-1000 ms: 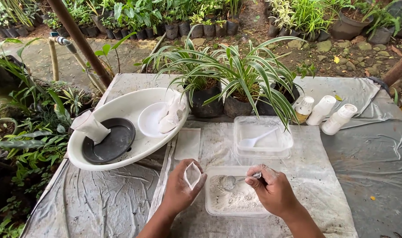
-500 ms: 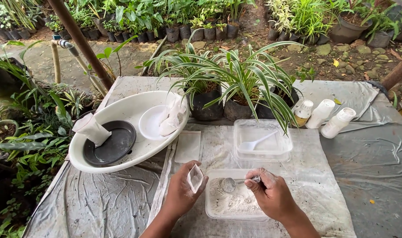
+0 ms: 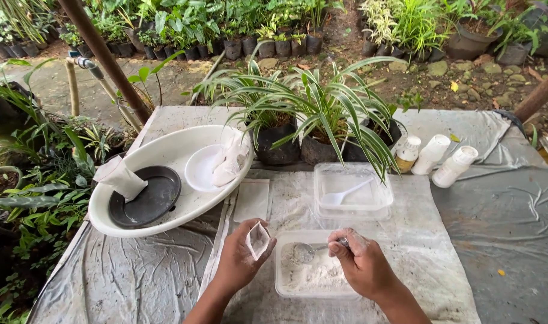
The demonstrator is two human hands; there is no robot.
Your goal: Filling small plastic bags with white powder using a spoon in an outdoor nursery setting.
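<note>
My left hand (image 3: 238, 261) holds a small clear plastic bag (image 3: 257, 240) with its mouth open, just left of a clear tub of white powder (image 3: 313, 276). My right hand (image 3: 363, 264) grips a metal spoon (image 3: 310, 249) heaped with powder, its bowl over the tub and close to the bag. Behind the tub stands a second clear tub (image 3: 352, 192) with a white plastic spoon (image 3: 345, 193) lying in it. A stack of flat small bags (image 3: 253, 200) lies on the cloth to the left of it.
A large white oval basin (image 3: 166, 153) at the left holds a black saucer (image 3: 145, 198), a white plate (image 3: 203, 168) and filled white bags. Two potted striped-leaf plants (image 3: 310, 114) stand behind. Three white bottles (image 3: 439, 159) lie at the right. A grey sheet (image 3: 502, 228) covers the table.
The spoon has come up out of the powder with a load and moved left toward the bag. My left hand has tilted the bag's open mouth toward it.
</note>
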